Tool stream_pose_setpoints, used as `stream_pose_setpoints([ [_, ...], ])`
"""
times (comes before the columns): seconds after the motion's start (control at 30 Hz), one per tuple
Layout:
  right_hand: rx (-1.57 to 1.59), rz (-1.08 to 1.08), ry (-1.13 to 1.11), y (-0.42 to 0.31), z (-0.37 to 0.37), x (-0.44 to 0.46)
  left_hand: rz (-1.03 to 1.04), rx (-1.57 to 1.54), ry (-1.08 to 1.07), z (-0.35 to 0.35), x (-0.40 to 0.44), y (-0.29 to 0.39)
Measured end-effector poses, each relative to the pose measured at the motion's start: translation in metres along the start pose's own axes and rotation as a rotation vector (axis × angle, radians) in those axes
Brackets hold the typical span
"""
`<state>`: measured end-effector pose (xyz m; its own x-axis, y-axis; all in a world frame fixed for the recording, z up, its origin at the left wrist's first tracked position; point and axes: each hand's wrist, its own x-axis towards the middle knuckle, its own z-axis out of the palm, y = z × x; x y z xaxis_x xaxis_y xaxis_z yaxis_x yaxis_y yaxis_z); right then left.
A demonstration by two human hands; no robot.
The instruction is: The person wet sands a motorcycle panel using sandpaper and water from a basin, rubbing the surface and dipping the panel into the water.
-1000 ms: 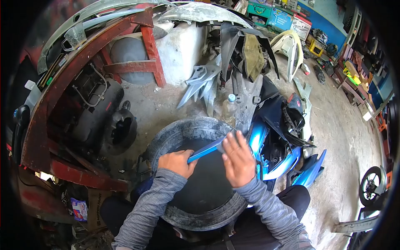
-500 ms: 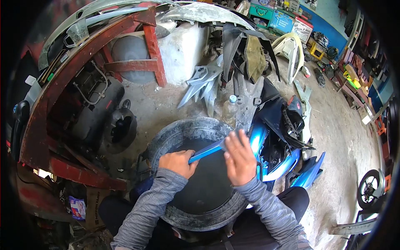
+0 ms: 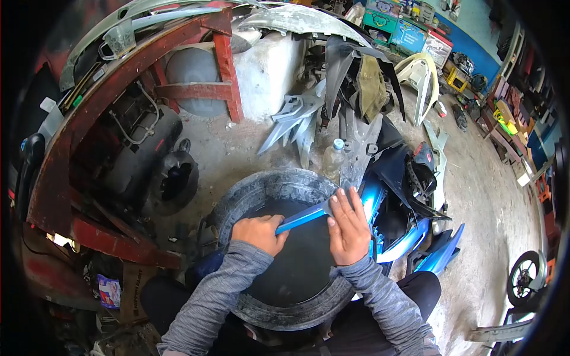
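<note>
A narrow blue panel (image 3: 301,219) is held slanting over a round, worn basin (image 3: 237,199) of dark, murky water (image 3: 291,261). My left hand (image 3: 256,234) is closed round the panel's lower left end. At its upper right end my right hand (image 3: 349,228) presses a small grey piece (image 3: 327,206) against the panel, its fingers extended and close together. Most of that grey piece is hidden under the fingers.
A capped clear bottle (image 3: 333,159) stands behind the basin. Blue and black fairing parts (image 3: 404,237) lie to the right. A red wooden frame (image 3: 127,243) and a black tank (image 3: 145,145) are at the left. Grey panels (image 3: 294,121) lie further back.
The view has shifted slightly, so the background sits further right. My right hand has moved a little along the panel's upper end, and my left hand keeps its hold.
</note>
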<state>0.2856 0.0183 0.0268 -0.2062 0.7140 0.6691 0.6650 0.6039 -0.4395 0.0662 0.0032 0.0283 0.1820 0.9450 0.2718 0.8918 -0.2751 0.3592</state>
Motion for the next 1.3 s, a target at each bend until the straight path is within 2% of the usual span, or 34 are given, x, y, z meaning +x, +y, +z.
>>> stream_pose_setpoints([
  [0.17, 0.0, -0.069, -0.093, -0.007, -0.009, -0.009, -0.023, 0.018, -0.002, -0.002, 0.003, -0.003],
  [0.27, 0.008, 0.083, 0.056, 0.005, -0.012, 0.0, -0.043, 0.011, -0.002, -0.008, 0.003, -0.001],
  [0.4, 0.003, 0.079, 0.099, 0.004, -0.016, 0.006, -0.035, 0.003, 0.01, -0.007, 0.002, -0.002],
  [0.73, -0.101, -0.105, -0.054, -0.004, -0.008, 0.0, -0.026, 0.013, 0.004, -0.005, 0.001, -0.001],
  [0.9, -0.149, -0.055, -0.024, 0.001, -0.013, 0.009, -0.014, 0.028, -0.022, -0.004, 0.001, 0.002],
  [1.03, -0.103, -0.105, -0.081, -0.006, -0.01, 0.004, -0.01, 0.034, -0.001, -0.005, 0.001, 0.002],
  [1.17, -0.134, -0.041, -0.05, 0.002, -0.008, 0.008, -0.021, 0.034, -0.021, -0.005, 0.002, 0.002],
  [1.3, -0.095, -0.12, -0.102, -0.006, -0.006, -0.001, -0.04, 0.023, 0.003, -0.007, 0.005, 0.0],
])
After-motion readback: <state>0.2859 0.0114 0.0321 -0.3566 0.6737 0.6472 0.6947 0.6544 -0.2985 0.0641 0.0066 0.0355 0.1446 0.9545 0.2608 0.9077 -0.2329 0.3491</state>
